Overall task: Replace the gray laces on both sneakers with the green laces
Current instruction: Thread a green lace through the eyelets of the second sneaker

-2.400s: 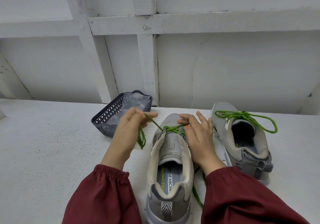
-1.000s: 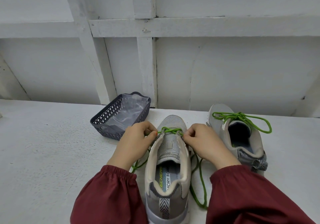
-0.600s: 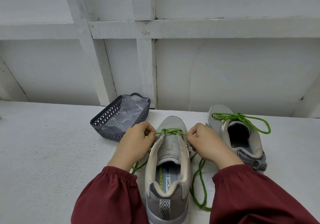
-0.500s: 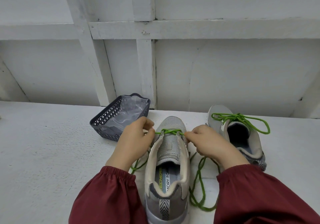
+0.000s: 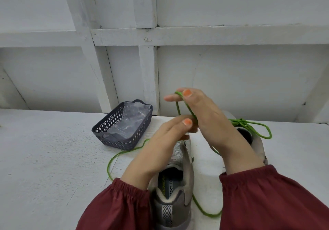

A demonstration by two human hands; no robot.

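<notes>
Worked at a white tabletop (image 5: 44, 158) before a white panelled wall (image 5: 231, 78). Held the right hand (image 5: 210, 121) up above the near sneaker (image 5: 178, 180) and pinched the top of a loop of green lace (image 5: 177, 105) between its thumb and forefinger, with the other fingers loosely bent. Held the left hand (image 5: 167, 140) just below and to the left, touching the right one, and pinched the foot of the same loop between its thumb and nearly straight fingers. Had both strands of the loop running down from the upper pinch to the lower one.

Had one tail of that lace trailing left across the tabletop in a wide curve, passing just beside the near edge of the basket (image 5: 122, 137). Had the other tail curling on the tabletop right of the sneaker's heel, partly hidden under the right sleeve.

Had the near sneaker standing between the forearms, heel nearest, toe hidden behind the hands. Could not tell how far up it was laced. Had the second sneaker (image 5: 256, 140) standing farther off to the right, mostly hidden behind the right wrist, with a green bow (image 5: 249, 125) at its top.

Had the dark gray lattice basket sitting far left of the sneakers, close to the wall, with clear plastic (image 5: 130, 121) lying inside. Wore maroon sleeves (image 5: 121, 208) gathered at the wrists.
</notes>
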